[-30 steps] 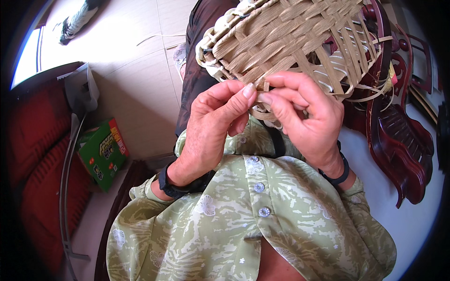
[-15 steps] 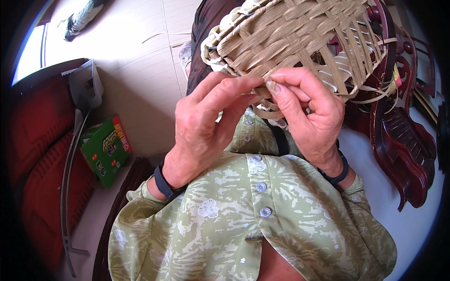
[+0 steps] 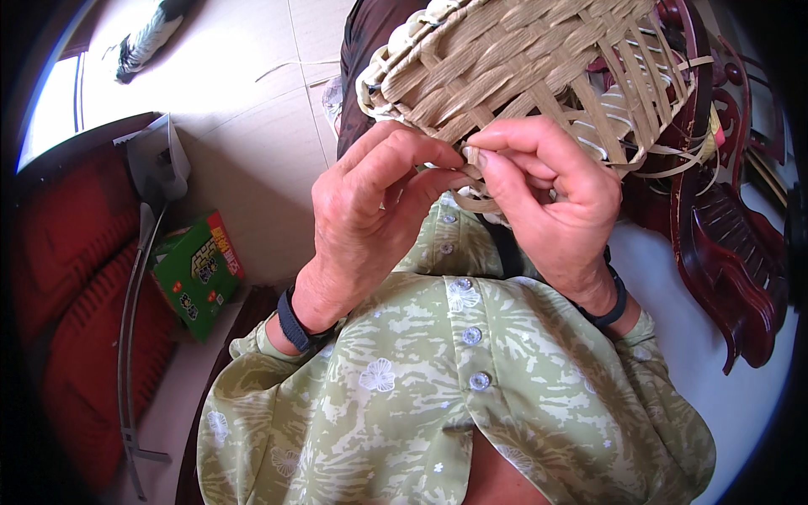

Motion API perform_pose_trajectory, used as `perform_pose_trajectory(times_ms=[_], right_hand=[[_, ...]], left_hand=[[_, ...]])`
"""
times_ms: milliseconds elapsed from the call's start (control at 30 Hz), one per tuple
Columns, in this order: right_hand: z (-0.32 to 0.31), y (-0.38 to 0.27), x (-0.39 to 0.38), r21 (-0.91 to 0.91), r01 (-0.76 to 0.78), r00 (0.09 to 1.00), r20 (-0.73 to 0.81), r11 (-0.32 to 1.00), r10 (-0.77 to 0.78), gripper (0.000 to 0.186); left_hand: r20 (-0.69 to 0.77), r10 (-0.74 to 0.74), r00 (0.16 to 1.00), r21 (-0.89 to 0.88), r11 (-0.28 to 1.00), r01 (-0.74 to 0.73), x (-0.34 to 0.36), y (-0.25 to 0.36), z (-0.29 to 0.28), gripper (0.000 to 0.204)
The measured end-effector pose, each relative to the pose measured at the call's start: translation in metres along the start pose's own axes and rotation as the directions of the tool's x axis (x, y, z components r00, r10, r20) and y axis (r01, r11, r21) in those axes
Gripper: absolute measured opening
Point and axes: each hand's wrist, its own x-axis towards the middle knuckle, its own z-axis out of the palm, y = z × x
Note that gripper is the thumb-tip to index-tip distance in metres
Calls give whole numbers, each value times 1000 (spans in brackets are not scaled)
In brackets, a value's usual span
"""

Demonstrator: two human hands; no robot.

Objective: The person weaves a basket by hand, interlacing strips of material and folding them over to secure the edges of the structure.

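A tan woven basket (image 3: 513,71) of flat strips rests tilted over my lap, its braided pale rim toward the upper left. At its near edge, my right hand (image 3: 560,198) pinches a narrow flat strip (image 3: 473,160) between thumb and forefinger, the other fingers curled in. My left hand (image 3: 362,198) meets it from the left, its forefinger and thumb closed in around the same strip. Below the fingertips a bent loop of strip (image 3: 475,203) hangs down. My fingers partly hide where the strip joins the basket.
Dark red carved wooden furniture (image 3: 715,261) stands at the right, with loose strips (image 3: 673,168) trailing near it. To the left are a green box (image 3: 198,273), a grey metal-framed object (image 3: 135,353) and a red cushioned seat (image 3: 84,362). Pale floor tiles (image 3: 244,126) lie beyond.
My right fingertips have shifted slightly left and down with the strip. My left forefinger has drawn back a little from the basket's edge.
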Motion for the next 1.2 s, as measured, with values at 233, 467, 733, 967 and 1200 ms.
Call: perform_pose_trajectory(times_ms=[233, 467, 733, 967, 1200], right_hand=[[-1, -4, 1, -177, 89, 996, 29, 980, -86, 18], [2, -4, 3, -240, 183, 983, 55, 953, -175, 20], [-2, -5, 3, -192, 126, 989, 94, 973, -110, 18], [-2, -5, 1, -212, 118, 992, 69, 970, -106, 16], [5, -3, -4, -147, 53, 999, 6, 988, -52, 15]], left_hand=[[-21, 68, 997, 23, 997, -67, -2, -4, -2, 20], [13, 269, 963, 280, 923, -262, 0, -6, -5, 23], [-84, 412, 907, 356, 863, -359, 1, -9, 6, 22], [-93, 445, 891, 352, 851, -389, 3, -14, 10, 22], [2, 115, 993, 122, 986, -115, -6, -1, 3, 30]])
